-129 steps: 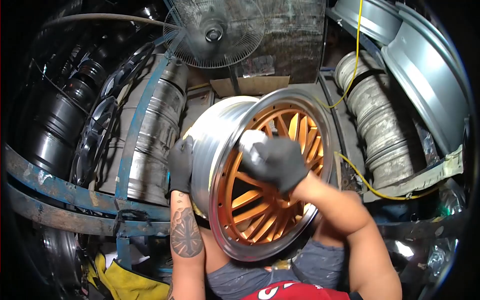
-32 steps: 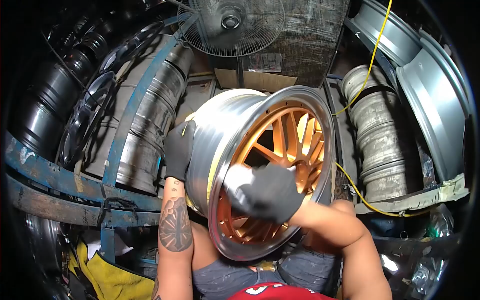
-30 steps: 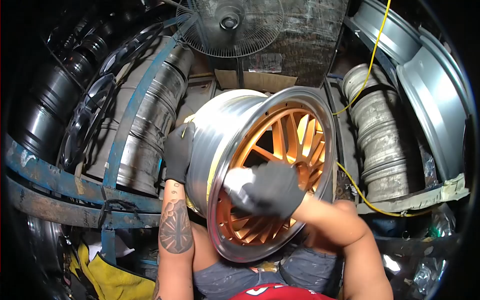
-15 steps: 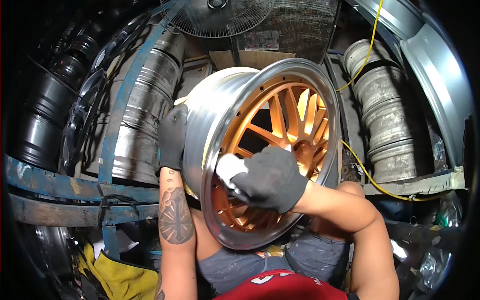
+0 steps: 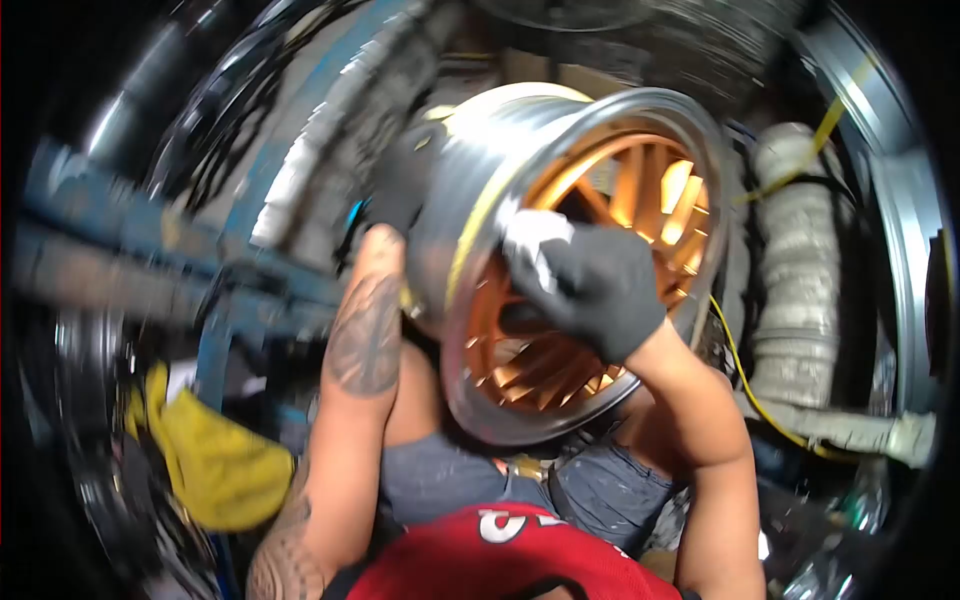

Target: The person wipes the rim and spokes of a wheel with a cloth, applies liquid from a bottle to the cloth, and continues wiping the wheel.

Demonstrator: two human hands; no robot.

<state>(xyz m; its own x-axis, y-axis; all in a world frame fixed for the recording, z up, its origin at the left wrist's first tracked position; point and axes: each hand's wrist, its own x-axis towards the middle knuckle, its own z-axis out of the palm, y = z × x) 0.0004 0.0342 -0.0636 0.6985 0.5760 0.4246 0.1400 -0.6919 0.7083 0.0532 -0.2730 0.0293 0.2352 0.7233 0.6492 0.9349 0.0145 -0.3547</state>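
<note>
A car wheel rim (image 5: 478, 225) stands tilted between my thighs, with a polished silver barrel and lip and copper-coloured spokes. My left hand (image 5: 408, 180), in a dark glove and blurred, holds the back edge of the barrel on its left side; part of its fingers is hidden. My right hand (image 5: 605, 290), gloved as well, is closed around a crumpled white cloth (image 5: 538, 238). That cloth presses against the left inner side of the lip, in front of the spokes.
Stacked silver rim barrels (image 5: 797, 290) stand at the right, a yellow cable (image 5: 745, 375) running beside them. Blue metal framing (image 5: 110, 215) crosses the left side. A yellow cloth (image 5: 225, 460) hangs at lower left. A fan (image 5: 560, 12) is at the top.
The whole view has shifted and turned, with motion blur. My right hand and the white cloth have moved up along the lip. My left hand stays at the barrel's back edge.
</note>
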